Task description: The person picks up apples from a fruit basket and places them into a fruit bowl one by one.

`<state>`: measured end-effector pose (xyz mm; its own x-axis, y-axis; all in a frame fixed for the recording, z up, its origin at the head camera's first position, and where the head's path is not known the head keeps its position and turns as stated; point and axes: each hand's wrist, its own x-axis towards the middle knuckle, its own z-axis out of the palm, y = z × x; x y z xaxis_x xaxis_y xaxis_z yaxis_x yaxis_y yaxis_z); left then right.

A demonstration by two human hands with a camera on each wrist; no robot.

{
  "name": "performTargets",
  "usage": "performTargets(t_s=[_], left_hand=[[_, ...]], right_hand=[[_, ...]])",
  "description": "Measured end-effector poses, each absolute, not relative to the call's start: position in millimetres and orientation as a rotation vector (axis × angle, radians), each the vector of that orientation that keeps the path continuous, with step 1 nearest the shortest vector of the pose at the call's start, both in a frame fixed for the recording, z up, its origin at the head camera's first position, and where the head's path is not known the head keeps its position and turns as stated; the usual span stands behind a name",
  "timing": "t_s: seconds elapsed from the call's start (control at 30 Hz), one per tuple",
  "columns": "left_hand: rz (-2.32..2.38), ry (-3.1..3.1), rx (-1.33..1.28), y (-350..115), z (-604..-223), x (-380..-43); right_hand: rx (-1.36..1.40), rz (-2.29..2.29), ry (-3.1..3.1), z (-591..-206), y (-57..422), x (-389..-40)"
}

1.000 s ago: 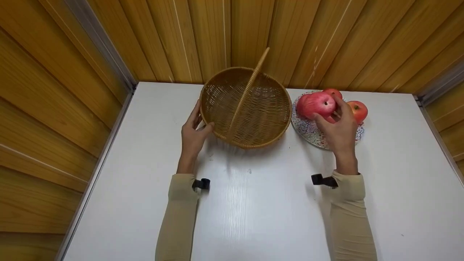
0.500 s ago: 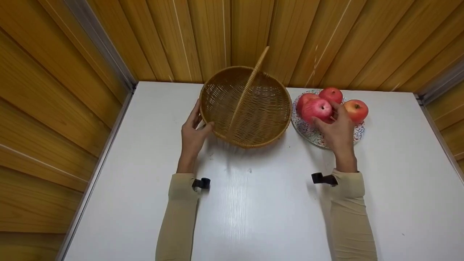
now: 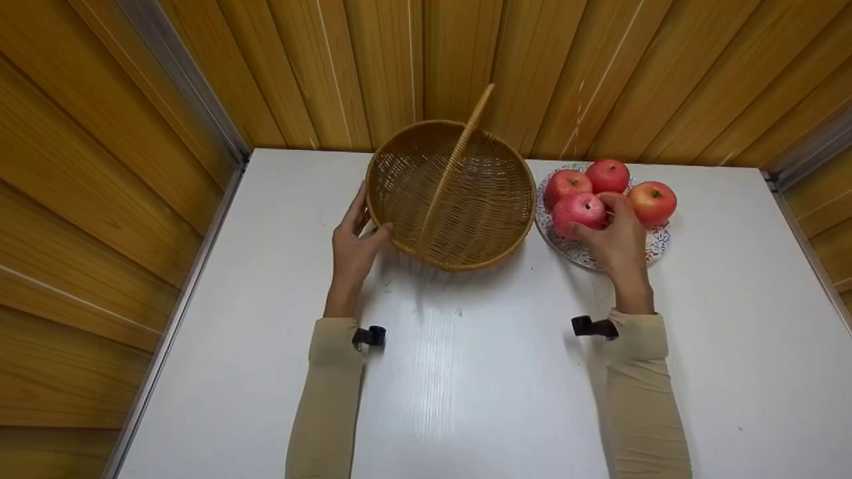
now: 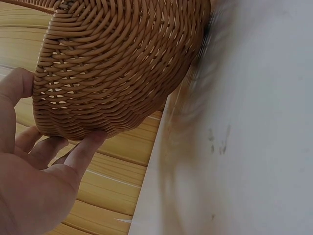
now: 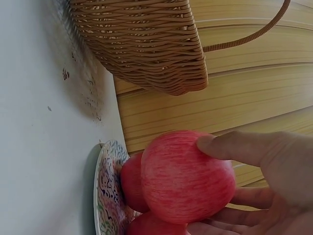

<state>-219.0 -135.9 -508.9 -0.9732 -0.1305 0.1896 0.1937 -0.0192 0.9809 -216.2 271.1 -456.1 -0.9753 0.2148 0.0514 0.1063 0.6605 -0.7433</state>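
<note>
A round wicker basket (image 3: pixel 466 219) with an arched handle (image 3: pixel 459 159) stands at the back of the table, and nothing shows inside it. My left hand (image 3: pixel 356 249) holds its left side, thumb and fingers spread along the rim and wall; the left wrist view shows the fingertips (image 4: pixel 93 139) against the weave. With my right hand (image 3: pixel 619 243) I grip a red apple (image 3: pixel 578 214) low over a patterned plate (image 3: pixel 572 251), thumb on one side and fingers on the other. Behind it sit a red apple (image 3: pixel 567 183), another red apple (image 3: pixel 608 175) and a yellowish-red apple (image 3: pixel 652 203).
The white table (image 3: pixel 479 386) meets a wood-panelled wall (image 3: pixel 459 60) at the back, close behind basket and plate. More panelling (image 3: pixel 80 219) runs along the left edge. The plate stands just right of the basket.
My right hand has moved the apple slightly left and down, toward the front of the plate. More of the apples behind it shows now. The left hand and basket have hardly moved.
</note>
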Motion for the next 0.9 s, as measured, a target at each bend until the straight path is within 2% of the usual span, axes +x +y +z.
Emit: performTargets(t_s=[0.9], left_hand=[[-2.105, -2.023, -0.079, -135.6, -509.5, -219.6]], right_hand=[[-0.215, 1.151, -2.831, -469.4, 268.9, -221.5]])
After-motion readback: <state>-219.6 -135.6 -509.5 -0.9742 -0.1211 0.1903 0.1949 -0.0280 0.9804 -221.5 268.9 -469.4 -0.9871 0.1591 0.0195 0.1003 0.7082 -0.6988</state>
